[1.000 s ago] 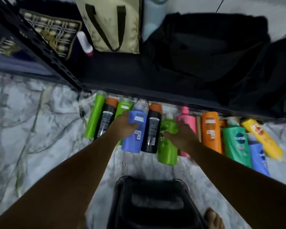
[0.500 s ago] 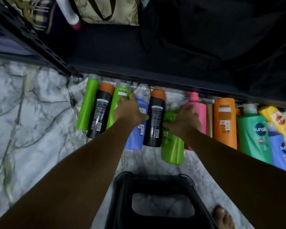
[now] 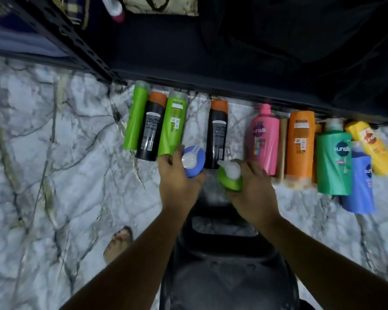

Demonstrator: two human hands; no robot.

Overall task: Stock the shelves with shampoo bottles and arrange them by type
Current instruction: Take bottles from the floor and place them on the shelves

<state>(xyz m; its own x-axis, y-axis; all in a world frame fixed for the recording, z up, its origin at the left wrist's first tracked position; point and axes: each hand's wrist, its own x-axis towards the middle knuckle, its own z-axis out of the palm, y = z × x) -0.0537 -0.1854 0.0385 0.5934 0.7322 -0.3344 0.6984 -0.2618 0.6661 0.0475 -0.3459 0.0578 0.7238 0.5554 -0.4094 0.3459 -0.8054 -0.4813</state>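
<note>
Near the middle of the marble floor (image 3: 43, 175), just this side of the dark shelf unit (image 3: 166, 52), the left hand (image 3: 177, 175) is gripping a blue pump bottle (image 3: 194, 162), fingers curling round its body, its white pump head facing up. The right hand (image 3: 253, 191) is gripping a lime pump bottle (image 3: 230, 180) the same way, just right of the blue one. There is motion blur here, so I cannot tell whether either base is resting on the floor. Farther off, bottles are lying in a row along the shelf's foot. At left, a slim green bottle (image 3: 136, 117), a black bottle (image 3: 151, 130) and a light green bottle (image 3: 174, 126) are lying side by side. After a gap comes a second black bottle (image 3: 217, 133). Rightward are lying a pink Sunsilk bottle (image 3: 263, 139), an orange bottle (image 3: 300, 142), a teal Sunsilk bottle (image 3: 333, 162), a blue Sunsilk bottle (image 3: 358, 186) and a tilting yellow bottle (image 3: 372, 151). A black stool (image 3: 229, 276) is standing nearest, under the forearms.
</note>
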